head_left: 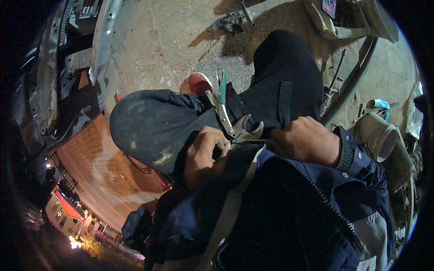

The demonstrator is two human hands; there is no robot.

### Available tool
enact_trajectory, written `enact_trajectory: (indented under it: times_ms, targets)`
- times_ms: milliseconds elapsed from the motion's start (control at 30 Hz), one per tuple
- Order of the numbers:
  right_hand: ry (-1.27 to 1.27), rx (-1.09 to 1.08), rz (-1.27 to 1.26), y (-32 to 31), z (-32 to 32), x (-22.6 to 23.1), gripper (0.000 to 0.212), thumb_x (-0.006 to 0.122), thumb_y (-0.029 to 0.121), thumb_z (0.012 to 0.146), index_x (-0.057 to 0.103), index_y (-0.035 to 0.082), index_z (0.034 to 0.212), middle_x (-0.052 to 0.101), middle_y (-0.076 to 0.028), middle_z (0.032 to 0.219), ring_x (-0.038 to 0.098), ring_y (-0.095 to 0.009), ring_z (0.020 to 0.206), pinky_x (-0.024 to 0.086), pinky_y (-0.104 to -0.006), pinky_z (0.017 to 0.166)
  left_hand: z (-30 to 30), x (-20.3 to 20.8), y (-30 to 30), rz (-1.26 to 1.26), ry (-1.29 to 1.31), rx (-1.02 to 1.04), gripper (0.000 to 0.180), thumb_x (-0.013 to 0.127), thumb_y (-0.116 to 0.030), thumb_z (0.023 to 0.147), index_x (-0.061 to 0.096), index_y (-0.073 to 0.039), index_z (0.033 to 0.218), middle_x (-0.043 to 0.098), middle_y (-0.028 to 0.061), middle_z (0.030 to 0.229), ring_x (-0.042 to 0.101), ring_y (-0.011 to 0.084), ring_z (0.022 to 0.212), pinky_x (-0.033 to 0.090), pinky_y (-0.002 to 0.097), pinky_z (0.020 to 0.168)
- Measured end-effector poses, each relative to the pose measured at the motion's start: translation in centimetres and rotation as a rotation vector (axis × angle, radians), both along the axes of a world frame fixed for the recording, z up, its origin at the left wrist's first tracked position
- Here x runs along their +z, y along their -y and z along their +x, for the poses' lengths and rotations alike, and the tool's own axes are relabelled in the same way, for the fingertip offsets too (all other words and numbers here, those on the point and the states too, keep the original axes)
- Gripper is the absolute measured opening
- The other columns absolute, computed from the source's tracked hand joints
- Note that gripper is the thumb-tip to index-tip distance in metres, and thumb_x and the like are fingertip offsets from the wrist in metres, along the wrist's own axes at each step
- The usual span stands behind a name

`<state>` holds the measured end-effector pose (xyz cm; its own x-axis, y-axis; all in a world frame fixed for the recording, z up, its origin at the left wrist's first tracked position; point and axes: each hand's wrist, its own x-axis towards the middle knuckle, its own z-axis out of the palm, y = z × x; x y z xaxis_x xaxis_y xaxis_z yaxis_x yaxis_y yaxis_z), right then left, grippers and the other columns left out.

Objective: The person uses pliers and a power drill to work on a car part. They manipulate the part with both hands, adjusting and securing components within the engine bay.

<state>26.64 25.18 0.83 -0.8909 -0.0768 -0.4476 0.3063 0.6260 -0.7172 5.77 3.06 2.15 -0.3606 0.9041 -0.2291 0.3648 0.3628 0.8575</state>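
In my lap, a pair of locking pliers (224,118) with a green lever lies between my thighs, its jaws towards my jacket. My left hand (206,152) is closed beside the pliers' jaw end, thumb and fingers pinched together. To its right, my right hand (306,141) is curled into a fist, knuckles up. A thin, light-coloured strip or rod (254,141) runs from the left fingertips into the right fist, just below the jaws. Its ends are hidden by my fingers, so its exact kind does not show.
Car body parts (101,40) stand at the left. On the floor ahead lies a small dark part (231,22). At the right are a long dark hose or pipe (350,83), a metal tool (335,77), a blue can (379,104) and a pale cylindrical duct (379,137).
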Motion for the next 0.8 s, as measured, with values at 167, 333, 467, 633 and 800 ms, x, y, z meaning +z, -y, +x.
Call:
enact_trajectory:
  times_ms: [167,333,467,633,800]
  targets:
    - [-0.015,0.003,0.071,0.3,-0.3,0.7,0.033,0.075,0.037,0.103,0.074,0.007,0.089,0.068,-0.015,0.069,0.073,-0.035,0.064,0.057,-0.0432,0.055,-0.2,-0.5,0.0,0.070,-0.034,-0.029,0.027,0.084,-0.003,0.087,0.058,-0.005,0.095,0.069,0.0139,0.097,0.069,0.0285,0.087,0.055,0.0375,0.079]
    - [0.010,-0.056,0.075,1.1,-0.1,0.7,0.032,0.069,0.041,0.100,0.076,0.011,0.091,0.073,-0.016,0.073,0.075,-0.040,0.067,0.062,-0.0483,0.061,0.3,-0.5,0.2,0.100,-0.007,-0.040,0.023,0.080,-0.003,0.089,0.060,-0.003,0.100,0.066,0.0168,0.099,0.068,0.0340,0.087,0.056,0.0412,0.079]
    - [0.047,-0.061,0.040,1.8,0.6,0.1,0.025,0.070,0.033,0.101,0.073,0.008,0.098,0.074,-0.017,0.081,0.076,-0.039,0.074,0.061,-0.0481,0.064,0.7,-0.5,0.4,0.066,-0.012,-0.010,0.020,0.076,-0.001,0.091,0.060,-0.002,0.103,0.064,0.0175,0.100,0.067,0.0361,0.086,0.056,0.0427,0.078]
    - [0.068,-0.207,-0.070,3.2,1.3,-0.8,0.024,0.068,0.030,0.101,0.067,0.007,0.111,0.075,-0.022,0.095,0.075,-0.044,0.085,0.060,-0.0549,0.071,0.0,-1.2,0.3,0.161,-0.042,-0.069,0.030,0.085,0.006,0.082,0.062,-0.005,0.098,0.069,0.0134,0.095,0.070,0.0258,0.084,0.056,0.0350,0.076]
    - [-0.075,-0.318,-0.158,3.9,1.9,-0.9,0.018,0.071,0.012,0.100,0.068,0.001,0.114,0.073,-0.022,0.096,0.074,-0.043,0.089,0.061,-0.0490,0.076,0.2,-1.1,0.4,0.068,0.023,-0.066,0.025,0.075,0.006,0.089,0.060,-0.003,0.107,0.064,0.0157,0.104,0.068,0.0293,0.090,0.056,0.0360,0.079]
